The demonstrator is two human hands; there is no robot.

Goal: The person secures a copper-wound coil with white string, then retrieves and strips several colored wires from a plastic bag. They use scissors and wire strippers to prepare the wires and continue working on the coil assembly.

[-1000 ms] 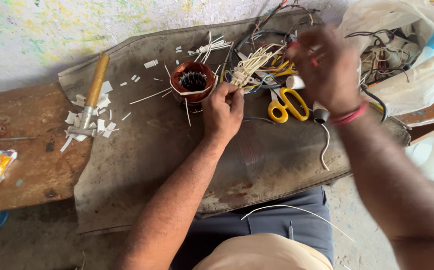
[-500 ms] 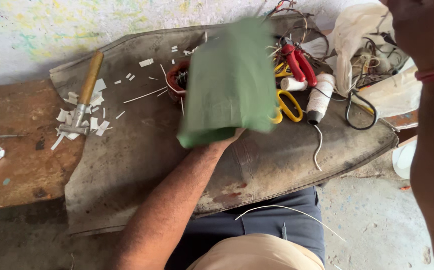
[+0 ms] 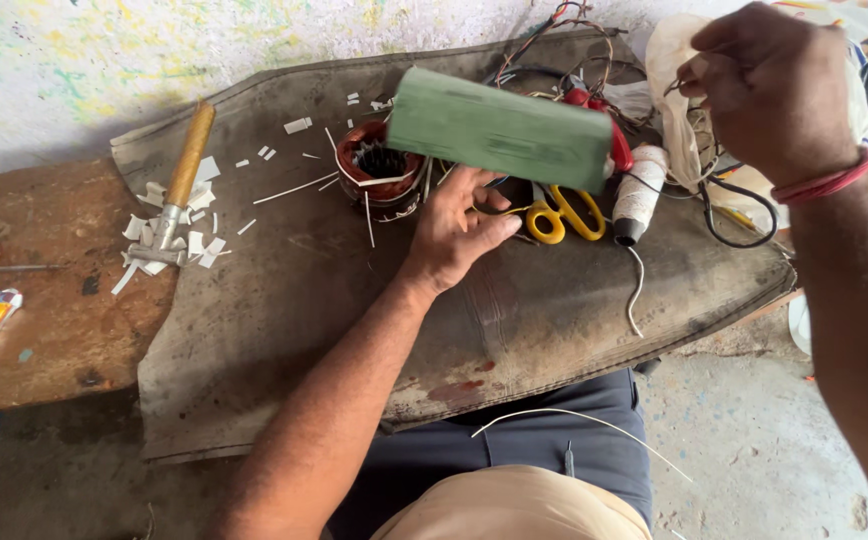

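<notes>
A person sits at a low tabletop (image 3: 44, 340) draped with a worn grey mat (image 3: 284, 330). The left hand (image 3: 459, 225) rests on the mat, fingers loosely spread, holding nothing. A green sheet (image 3: 499, 130) hangs in the air just above it, not clearly touching; it looks blurred. The right hand (image 3: 769, 90) is raised at the upper right, fingers curled shut; what it pinches cannot be told, though dark wires (image 3: 724, 215) hang beneath it.

To take the sheet well, the left hand likely needs to rise open-palmed under its near edge, keeping it flat.

Just left of the hand sits a copper-wound coil (image 3: 379, 170). Yellow scissors (image 3: 564, 215) and a white thread spool (image 3: 637, 195) lie just right.
</notes>
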